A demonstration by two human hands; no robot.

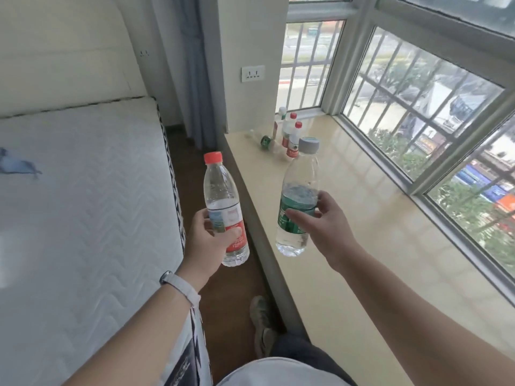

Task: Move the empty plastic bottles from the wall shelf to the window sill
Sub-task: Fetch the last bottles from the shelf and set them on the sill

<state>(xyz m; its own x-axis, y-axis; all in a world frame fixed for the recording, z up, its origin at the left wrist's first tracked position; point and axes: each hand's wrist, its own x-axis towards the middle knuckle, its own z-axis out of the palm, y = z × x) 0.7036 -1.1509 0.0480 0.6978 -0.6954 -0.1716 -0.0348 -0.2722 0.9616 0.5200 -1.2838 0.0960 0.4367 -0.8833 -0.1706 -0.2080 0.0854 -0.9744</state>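
Between the mattress and the window sill, over the strip of brown floor, the left hand grips a clear red-capped bottle. Its fingers and thumb curl round the red-and-white label, and the bottle stands nearly upright, off the sill. A pale wristband sits on that wrist.

The right hand holds a second clear bottle, the grey-capped bottle, with thumb and fingers closed round its green label. This one tilts slightly and hangs above the sill's bed-side edge, not touching it.

At the sill's far end, close to the wall, three small upright bottles stand together, one white-capped and two red-capped. Just beside them, a green-capped bottle lies on its side near the bed-side edge.

A wall socket is fixed above that corner, and a shoe shows on the floor.
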